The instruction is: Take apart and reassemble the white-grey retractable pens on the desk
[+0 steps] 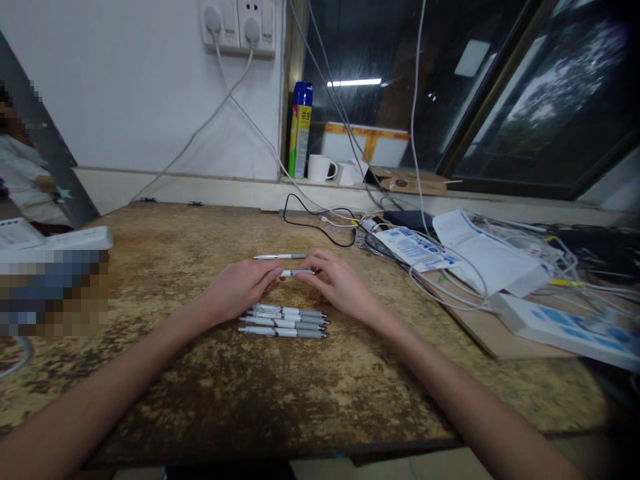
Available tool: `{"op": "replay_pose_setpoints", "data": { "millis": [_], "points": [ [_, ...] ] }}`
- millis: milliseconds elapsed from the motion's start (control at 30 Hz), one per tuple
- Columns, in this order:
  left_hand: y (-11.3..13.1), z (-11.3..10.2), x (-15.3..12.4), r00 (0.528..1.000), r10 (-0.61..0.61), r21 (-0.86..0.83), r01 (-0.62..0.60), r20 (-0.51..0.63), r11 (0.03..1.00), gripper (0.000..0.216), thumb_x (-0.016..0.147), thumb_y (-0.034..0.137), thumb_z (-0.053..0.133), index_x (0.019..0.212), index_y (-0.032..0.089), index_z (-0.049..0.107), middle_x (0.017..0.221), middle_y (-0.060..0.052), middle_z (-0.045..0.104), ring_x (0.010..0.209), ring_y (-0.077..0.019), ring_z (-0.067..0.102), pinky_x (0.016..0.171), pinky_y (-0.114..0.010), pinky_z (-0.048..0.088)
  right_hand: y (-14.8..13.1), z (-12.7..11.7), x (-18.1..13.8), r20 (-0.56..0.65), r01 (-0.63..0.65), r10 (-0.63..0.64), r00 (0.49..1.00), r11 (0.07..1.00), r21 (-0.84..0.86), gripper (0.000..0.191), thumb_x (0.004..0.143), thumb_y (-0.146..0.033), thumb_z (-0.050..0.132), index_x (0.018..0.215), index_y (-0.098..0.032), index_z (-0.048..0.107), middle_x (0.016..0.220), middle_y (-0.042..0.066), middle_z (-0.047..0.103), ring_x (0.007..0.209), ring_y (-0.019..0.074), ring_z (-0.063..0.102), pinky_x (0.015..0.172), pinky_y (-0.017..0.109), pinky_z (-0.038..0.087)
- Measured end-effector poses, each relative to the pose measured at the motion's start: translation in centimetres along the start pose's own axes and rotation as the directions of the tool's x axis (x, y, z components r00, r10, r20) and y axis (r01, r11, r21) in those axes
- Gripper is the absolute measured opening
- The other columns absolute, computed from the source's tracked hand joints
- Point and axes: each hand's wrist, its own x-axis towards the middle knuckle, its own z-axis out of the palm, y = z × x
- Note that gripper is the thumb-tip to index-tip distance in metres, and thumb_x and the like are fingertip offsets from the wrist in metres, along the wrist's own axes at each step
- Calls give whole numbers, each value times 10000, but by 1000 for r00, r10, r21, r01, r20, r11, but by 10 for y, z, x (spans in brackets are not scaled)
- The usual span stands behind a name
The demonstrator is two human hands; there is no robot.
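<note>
Between my two hands is a white and grey pen (290, 273), lying crosswise. My left hand (240, 285) is closed on its left end, thumb and fingers pinching it. The fingers of my right hand (337, 277) pinch the grey end on the right. Just beyond, another pen (277, 257) of the same kind lies on the table, its right tip close to my right fingers. Nearer to me several like pens (285, 321) lie side by side in a row, grey grips pointing right.
The worn wooden table (280, 413) carries papers (493, 250), tangled cables and a white power strip (565, 330) at right. A white device (80, 238) is at the left edge. On the sill stand a spray can (301, 130) and a white mug (320, 168). A person's sleeve (25, 173) shows far left.
</note>
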Motion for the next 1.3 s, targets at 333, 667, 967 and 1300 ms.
{"op": "replay_pose_setpoints", "data": {
  "millis": [333, 667, 967, 1300],
  "points": [
    [0, -2, 0, 999, 19, 3, -19, 30, 1000, 381, 1101, 338, 352, 891, 191, 635, 818, -52, 686, 726, -203, 614, 690, -306, 398, -1, -5, -1, 3, -40, 40, 999, 998, 55, 165, 1004, -352, 658, 1024, -197, 710, 1024, 51, 705, 996, 200, 640, 886, 322, 470],
    [-2, -3, -1, 999, 36, -4, -36, 22, 999, 382, 1108, 364, 350, 920, 195, 636, 838, -51, 696, 746, -203, 633, 693, -304, 404, -5, -2, 0, 35, -108, 103, 994, 972, 207, 126, 1003, -277, 642, 1043, -189, 723, 989, 47, 769, 873, 183, 683, 770, 300, 487],
    [-1, -1, -1, 1000, 28, -3, -28, 14, 1000, 375, 1106, 350, 356, 919, 200, 645, 842, -48, 703, 744, -206, 631, 698, -304, 407, -10, 3, 0, 62, -144, 131, 989, 939, 313, 192, 1037, -312, 574, 1063, -187, 717, 980, 49, 776, 874, 177, 715, 791, 300, 527],
    [0, 0, -1, 997, 67, -43, -65, 42, 997, 356, 1105, 331, 369, 867, 208, 602, 787, -22, 660, 726, -199, 610, 702, -298, 401, -13, 4, 0, 14, -93, 93, 996, 954, 284, 113, 997, -266, 646, 1025, -195, 729, 994, 40, 785, 907, 178, 718, 839, 305, 524]
  ]
}}
